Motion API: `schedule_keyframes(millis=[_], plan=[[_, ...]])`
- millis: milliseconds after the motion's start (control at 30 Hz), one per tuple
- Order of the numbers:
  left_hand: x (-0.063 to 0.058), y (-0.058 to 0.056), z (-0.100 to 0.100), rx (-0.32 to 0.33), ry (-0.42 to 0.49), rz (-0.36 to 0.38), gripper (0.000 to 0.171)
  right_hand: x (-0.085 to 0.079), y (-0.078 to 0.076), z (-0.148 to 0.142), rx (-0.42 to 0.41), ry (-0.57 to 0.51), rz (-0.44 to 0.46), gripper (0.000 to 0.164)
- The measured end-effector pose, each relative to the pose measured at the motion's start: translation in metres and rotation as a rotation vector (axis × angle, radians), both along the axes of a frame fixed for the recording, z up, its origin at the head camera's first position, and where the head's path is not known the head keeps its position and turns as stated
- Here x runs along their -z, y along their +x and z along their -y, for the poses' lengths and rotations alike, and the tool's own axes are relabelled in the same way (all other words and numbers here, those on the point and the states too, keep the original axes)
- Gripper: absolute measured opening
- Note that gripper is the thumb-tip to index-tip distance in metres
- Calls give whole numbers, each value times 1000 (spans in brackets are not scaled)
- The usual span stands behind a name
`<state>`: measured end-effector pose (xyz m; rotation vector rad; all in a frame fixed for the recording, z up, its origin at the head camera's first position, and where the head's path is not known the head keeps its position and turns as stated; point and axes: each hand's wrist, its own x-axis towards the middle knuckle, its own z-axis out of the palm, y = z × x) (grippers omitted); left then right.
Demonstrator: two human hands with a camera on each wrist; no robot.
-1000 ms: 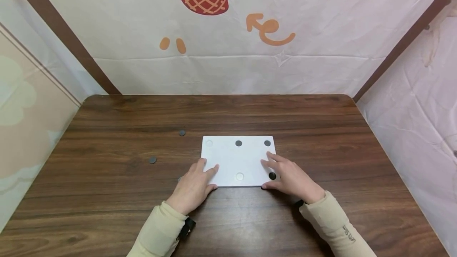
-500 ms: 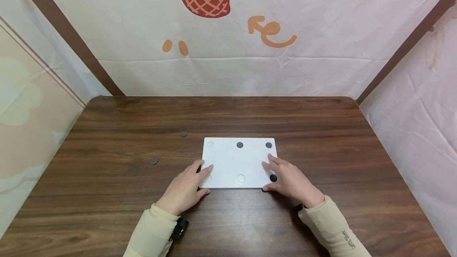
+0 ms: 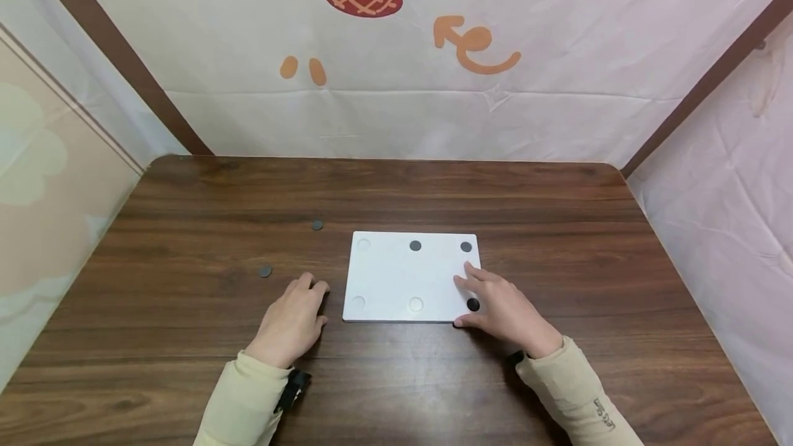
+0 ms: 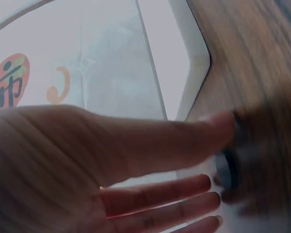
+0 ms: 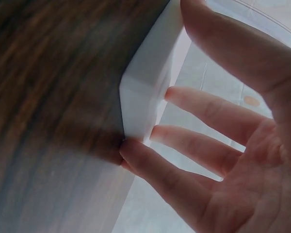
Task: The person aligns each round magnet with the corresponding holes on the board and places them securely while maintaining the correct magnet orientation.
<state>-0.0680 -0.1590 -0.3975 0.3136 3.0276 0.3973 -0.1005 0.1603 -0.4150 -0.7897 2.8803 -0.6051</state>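
A white rectangular board [image 3: 396, 274] with round recesses lies on the table. Dark discs fill the upper middle, upper right and lower right recesses; the other three recesses hold no disc. My right hand [image 3: 502, 308] holds the board's lower right corner, thumb at the front edge and fingertips on its top and side. My left hand [image 3: 286, 325] is down at the table left of the board, off it. In the left wrist view a small dark disc [image 4: 227, 170] lies close by the thumb and fingertips, with a gap between them; the hand hides it in the head view.
Two more grey discs lie loose on the brown wood table [image 3: 557, 219]: a far disc [image 3: 317, 225] near the board's upper left and a left disc [image 3: 265, 271] beyond the left hand. A printed white cloth [image 3: 396, 115] hangs behind the table.
My left hand has let go of the board's left edge and moved left onto the table, uncovering the lower left recess. The right hand has stayed at its corner.
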Motion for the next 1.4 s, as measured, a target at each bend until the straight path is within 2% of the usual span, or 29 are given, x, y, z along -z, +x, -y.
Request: schedule_keyframes(millis=[267,600,1033,1400], plan=[[-1,-2,2,-30,3,31,21,-1,0,-2,10,8,-6,67],[-8,-6,7,-25,-9,71,18,-2,-3,-2,9,-5,-29,67],[-1,-4,4,-40,2,49,17,-1,-3,0,4,6,-29,66],[0,-6,3,-40,32,71,19,-1,-2,1,5,10,-20,66]])
